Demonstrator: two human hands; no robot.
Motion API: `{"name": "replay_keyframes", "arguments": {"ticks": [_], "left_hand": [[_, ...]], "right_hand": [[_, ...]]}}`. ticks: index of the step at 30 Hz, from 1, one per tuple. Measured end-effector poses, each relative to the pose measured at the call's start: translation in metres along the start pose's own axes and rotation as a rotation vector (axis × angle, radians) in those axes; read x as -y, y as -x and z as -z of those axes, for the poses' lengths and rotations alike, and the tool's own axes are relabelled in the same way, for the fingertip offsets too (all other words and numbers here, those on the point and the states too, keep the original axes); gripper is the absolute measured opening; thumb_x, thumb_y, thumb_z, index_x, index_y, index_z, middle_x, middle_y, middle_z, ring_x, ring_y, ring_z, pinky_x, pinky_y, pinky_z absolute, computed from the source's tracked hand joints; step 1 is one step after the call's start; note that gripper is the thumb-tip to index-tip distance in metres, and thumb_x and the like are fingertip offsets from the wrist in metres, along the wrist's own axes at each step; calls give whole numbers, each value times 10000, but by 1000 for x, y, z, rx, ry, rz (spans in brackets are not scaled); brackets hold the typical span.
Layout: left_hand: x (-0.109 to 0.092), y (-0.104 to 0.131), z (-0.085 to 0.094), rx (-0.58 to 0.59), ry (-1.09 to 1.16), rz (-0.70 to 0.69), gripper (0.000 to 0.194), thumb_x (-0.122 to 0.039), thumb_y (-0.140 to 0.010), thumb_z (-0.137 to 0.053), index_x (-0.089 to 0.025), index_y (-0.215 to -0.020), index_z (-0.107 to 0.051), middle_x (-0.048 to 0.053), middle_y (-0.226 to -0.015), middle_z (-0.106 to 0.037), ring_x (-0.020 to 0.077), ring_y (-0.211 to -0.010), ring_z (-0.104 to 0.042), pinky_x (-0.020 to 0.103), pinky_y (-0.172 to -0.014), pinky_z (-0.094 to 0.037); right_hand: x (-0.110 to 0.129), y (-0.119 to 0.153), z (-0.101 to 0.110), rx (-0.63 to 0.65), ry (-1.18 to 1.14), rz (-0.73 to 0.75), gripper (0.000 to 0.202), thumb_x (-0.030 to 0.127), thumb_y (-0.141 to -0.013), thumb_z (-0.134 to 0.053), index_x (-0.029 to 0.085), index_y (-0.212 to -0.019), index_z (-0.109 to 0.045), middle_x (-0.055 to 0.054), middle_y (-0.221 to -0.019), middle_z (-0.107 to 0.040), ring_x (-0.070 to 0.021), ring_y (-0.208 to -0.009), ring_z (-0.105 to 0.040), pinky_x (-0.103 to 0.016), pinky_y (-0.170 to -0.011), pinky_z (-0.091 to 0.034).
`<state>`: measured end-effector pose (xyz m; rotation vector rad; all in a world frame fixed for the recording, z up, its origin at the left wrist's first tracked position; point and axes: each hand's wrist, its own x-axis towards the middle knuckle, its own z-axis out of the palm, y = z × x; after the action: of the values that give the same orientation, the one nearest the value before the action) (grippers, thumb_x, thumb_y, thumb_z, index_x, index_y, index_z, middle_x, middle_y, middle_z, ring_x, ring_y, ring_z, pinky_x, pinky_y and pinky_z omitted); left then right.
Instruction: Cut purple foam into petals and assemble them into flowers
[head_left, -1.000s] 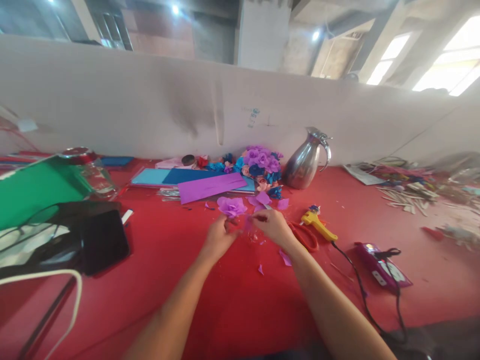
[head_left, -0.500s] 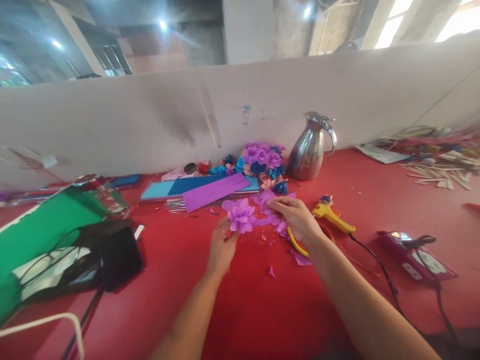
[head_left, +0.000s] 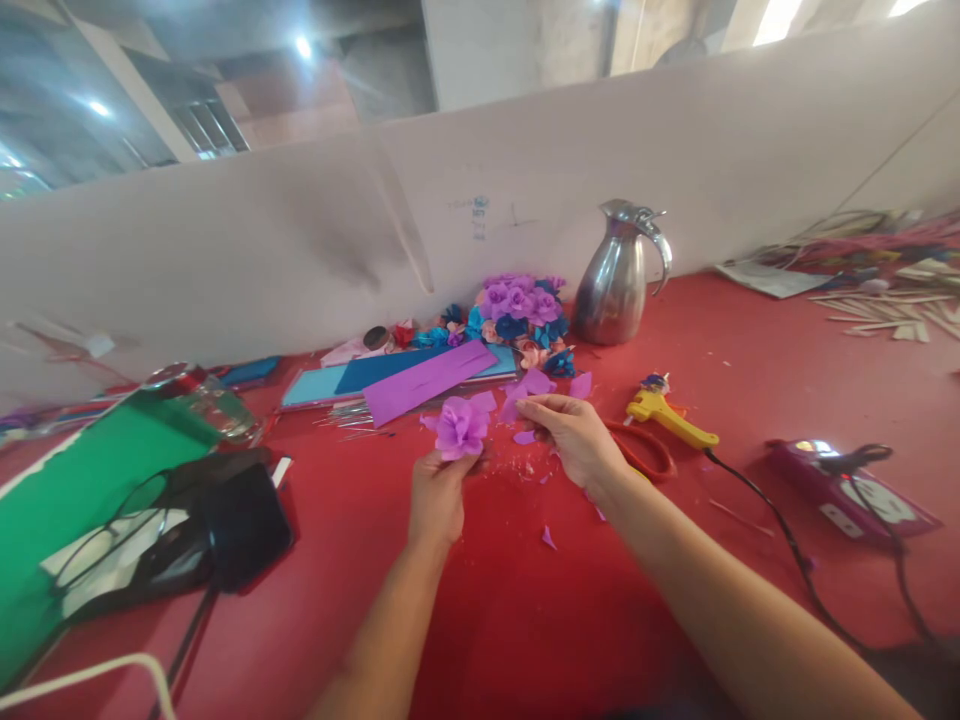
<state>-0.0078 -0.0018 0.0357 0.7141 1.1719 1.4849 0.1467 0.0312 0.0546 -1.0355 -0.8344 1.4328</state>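
Note:
A purple paper flower (head_left: pixel 460 428) with layered petals stands upright in my left hand (head_left: pixel 439 497), whose fingers pinch it from below. To its right, my right hand (head_left: pixel 574 437) has thumb and forefinger pressed together at a purple paper petal (head_left: pixel 531 383); the fingertips partly cover its lower edge. Below the fingers lies a small loose purple petal (head_left: pixel 523 437), and another petal (head_left: pixel 580 386) is just behind the hand. Scissors with red and yellow handles (head_left: pixel 660 458) lie partly hidden beside my right wrist.
A yellow glue gun (head_left: pixel 667 418) with a black cord lies at right, near a pink power strip (head_left: pixel 847 495). Behind are a steel jug (head_left: pixel 615 285), a heap of paper flowers (head_left: pixel 521 305) and a purple paper strip (head_left: pixel 429 382). At left sits a black phone (head_left: pixel 246 525).
My left hand has turned the flower and moved it slightly left, away from my right hand. My right hand has shifted slightly left, uncovering more of the scissors' red handle. The view has tilted.

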Motion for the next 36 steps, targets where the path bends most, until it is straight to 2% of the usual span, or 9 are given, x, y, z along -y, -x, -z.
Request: {"name": "replay_keyframes", "arguments": {"ticks": [5, 11, 15, 21, 24, 28, 32, 36], "left_hand": [[1, 1, -4, -5, 125, 54, 287, -204, -431, -872, -133, -673, -736, 41, -694, -734, 135, -641, -681, 211, -630, -561], [5, 0, -8, -5, 144, 83, 240, -132, -483, -849, -125, -697, -741, 47, -718, -742, 137, -677, -698, 190, -651, -579], [6, 2, -11, 3, 143, 57, 234, -123, -494, -846, -135, -704, -741, 30, -728, -742, 140, -702, -703, 194, -682, -585], [8, 3, -14, 51, 118, 13, 299, -123, -524, -837, -158, -807, -747, 40, -882, -755, 135, -751, -704, 184, -715, -574], [10, 2, -14, 50, 91, -18, 274, -124, -542, -826, -159, -801, -744, 43, -891, -754, 141, -761, -702, 202, -736, -569], [10, 4, -16, 48, 60, -51, 293, -119, -565, -809, -170, -845, -743, 39, -886, -751, 153, -791, -700, 222, -741, -562], [6, 8, -21, 59, 42, -90, 303, -129, -594, -788, -193, -886, -737, 16, -863, -745, 152, -808, -691, 218, -713, -547], [4, 11, -24, 31, 15, -99, 299, -151, -553, -809, -181, -840, -729, 12, -825, -736, 163, -772, -679, 246, -688, -544]], "right_hand": [[-3, 7, -9, -50, -63, 1, 298, 386, -525, -799, 145, -664, -692, 7, -568, -628, -92, -537, -530, -231, -540, -342], [-2, 15, -19, -83, -80, 37, 241, 354, -554, -769, 145, -617, -666, 31, -512, -586, -84, -503, -487, -229, -512, -318], [-5, 18, -23, -78, -107, 28, 177, 304, -591, -735, 146, -613, -661, 19, -549, -614, -91, -539, -519, -228, -542, -361], [-12, 19, -27, -83, -126, 28, 174, 314, -640, -704, 144, -630, -666, 11, -567, -627, -90, -537, -510, -224, -539, -386], [-13, 19, -28, -100, -119, 30, 165, 311, -645, -693, 150, -630, -660, 11, -580, -634, -100, -538, -525, -228, -529, -399], [-14, 21, -31, -74, -135, 60, 144, 299, -666, -674, 164, -625, -644, 14, -562, -631, -111, -501, -539, -234, -500, -416], [-15, 23, -33, 5, -187, 34, 172, 314, -698, -653, 176, -604, -615, 29, -482, -590, -125, -407, -525, -257, -454, -434], [-15, 26, -33, 16, -188, 30, 176, 315, -696, -670, 158, -620, -643, 18, -524, -614, -118, -461, -537, -245, -492, -440]]}}
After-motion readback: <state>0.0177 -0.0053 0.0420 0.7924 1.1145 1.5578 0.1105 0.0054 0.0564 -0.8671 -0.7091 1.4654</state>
